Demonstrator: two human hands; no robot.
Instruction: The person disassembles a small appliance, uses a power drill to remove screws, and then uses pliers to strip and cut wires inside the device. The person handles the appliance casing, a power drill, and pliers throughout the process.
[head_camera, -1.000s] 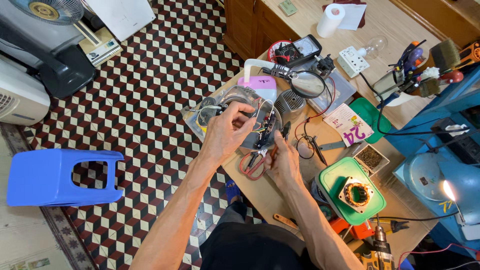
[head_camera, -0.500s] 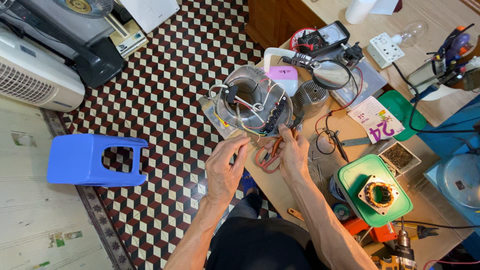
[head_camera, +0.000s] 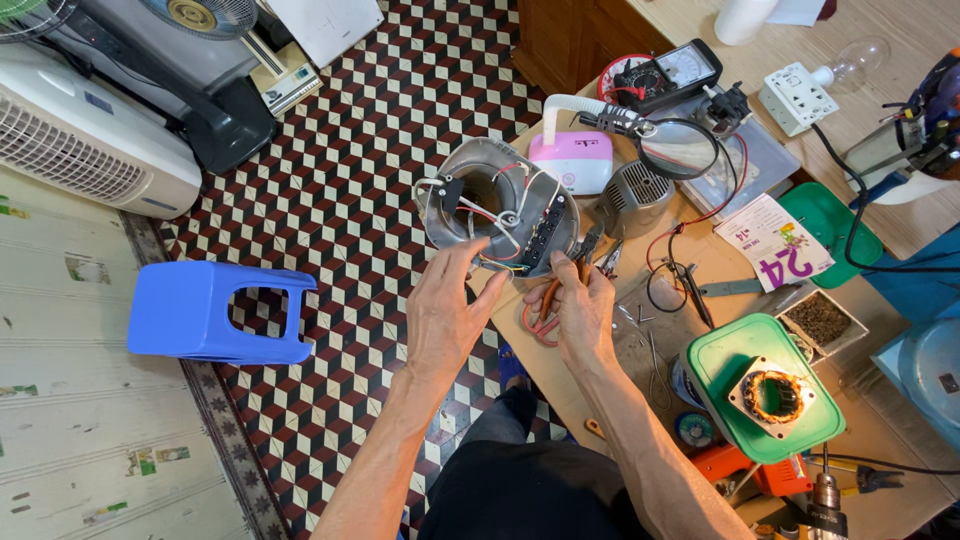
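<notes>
From the head camera, a cluttered wooden workbench (head_camera: 905, 215) runs along the right over a checkered tile floor (head_camera: 390, 130), with a blue plastic stool (head_camera: 205, 312) standing well to the left and a white fan heater (head_camera: 85, 150) at the far left edge. Behind the work stand a pink-and-white lamp base (head_camera: 578, 160) with a magnifying glass (head_camera: 672, 150) on a flexible arm, a grey vented motor cover (head_camera: 636, 197) just beside it, an analogue multimeter (head_camera: 665, 72) farther back and a white socket block (head_camera: 797, 97) near a clear bulb (head_camera: 855, 58). To the right lie a printed booklet (head_camera: 775, 240) and a green plastic lid (head_camera: 765, 385) bearing a copper-wound stator (head_camera: 773, 395); a loop of dark lead (head_camera: 668, 290) lies close to the right forearm. The round grey appliance housing (head_camera: 492, 205), open side up with white and red wires and a black terminal block (head_camera: 545, 235) exposed, sits at the bench's near corner, partly overhanging the floor — just ahead of both hands. The left hand (head_camera: 445, 320) is open, its fingertips reaching up to the housing's lower rim, gripping nothing that can be seen. The right hand (head_camera: 578, 310) is closed around orange-handled pliers (head_camera: 548, 305), whose tip points toward the terminal block — whether it touches cannot be told.
</notes>
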